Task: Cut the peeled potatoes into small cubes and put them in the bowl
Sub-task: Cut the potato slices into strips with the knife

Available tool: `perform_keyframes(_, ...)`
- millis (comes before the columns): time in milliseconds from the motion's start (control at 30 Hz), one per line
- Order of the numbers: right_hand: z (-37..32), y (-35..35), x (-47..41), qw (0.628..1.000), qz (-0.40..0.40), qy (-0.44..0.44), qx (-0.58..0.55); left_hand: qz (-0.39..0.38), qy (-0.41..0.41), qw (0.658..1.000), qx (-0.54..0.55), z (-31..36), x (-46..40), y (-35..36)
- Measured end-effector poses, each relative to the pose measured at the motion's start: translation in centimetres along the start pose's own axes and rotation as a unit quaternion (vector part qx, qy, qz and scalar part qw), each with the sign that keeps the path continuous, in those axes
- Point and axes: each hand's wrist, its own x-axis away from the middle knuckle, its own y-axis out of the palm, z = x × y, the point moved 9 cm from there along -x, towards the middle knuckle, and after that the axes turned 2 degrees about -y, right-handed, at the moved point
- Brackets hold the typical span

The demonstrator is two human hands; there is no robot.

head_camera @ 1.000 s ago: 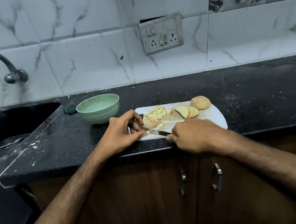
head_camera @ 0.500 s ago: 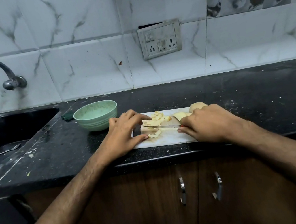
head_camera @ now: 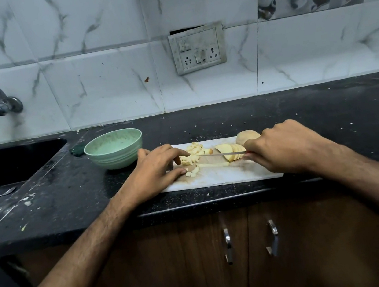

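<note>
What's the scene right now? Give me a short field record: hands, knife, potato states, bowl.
left hand: on the board, fingers by the cubes
right hand: grips the knife
knife: blade flat-on across the board, pointing left toward the cubes
slices: fanned, uncut, behind the blade
strip: lies alone, in front of the blade
whole potato: board's far right corner
bowl: left of board, no potato seen inside

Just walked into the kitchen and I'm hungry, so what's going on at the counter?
A person is dicing peeled potato on a white cutting board. The right hand grips a knife, its blade lying across the board toward the cubes. The left hand rests by the cubes. Slices and an uncut potato piece wait. The green bowl looks empty.
</note>
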Motion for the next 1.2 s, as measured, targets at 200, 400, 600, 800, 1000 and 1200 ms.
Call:
perform_keyframes(200, 2.6, 3.2, -1.1, 0.973, 0.012, 0.130, -0.191, 0.011, -0.011, 0.999, 0.040, -0.5, 0.6, -0.9)
perform_keyframes(400, 1.4, 5.2, -2.7, 0.920, 0.058, 0.155, -0.354, -0.017, -0.054, 0.994, -0.089, -3.3, 0.7, -2.5)
perform_keyframes(600, 0.8, 5.9, -3.0, 0.888, 0.090, 0.173, -0.417, -0.078, -0.044, 0.984, -0.153, -3.2, -0.3, -0.9)
perform_keyframes(800, 1.2, 6.6, -2.9, 0.857, 0.111, 0.183, -0.469, -0.079, -0.038, 0.983, -0.161, -3.1, -1.8, -1.2)
perform_keyframes(1000, 1.2, 7.2, -3.1, 0.853, 0.099, 0.188, -0.477, -0.022, -0.037, 0.997, -0.069, -1.9, -3.6, -1.6)
perform_keyframes(1200, 1.2, 7.6, -3.2, 0.846, 0.093, 0.187, -0.490, -0.027, -0.020, 0.997, 0.067, -2.1, -3.2, -0.2)
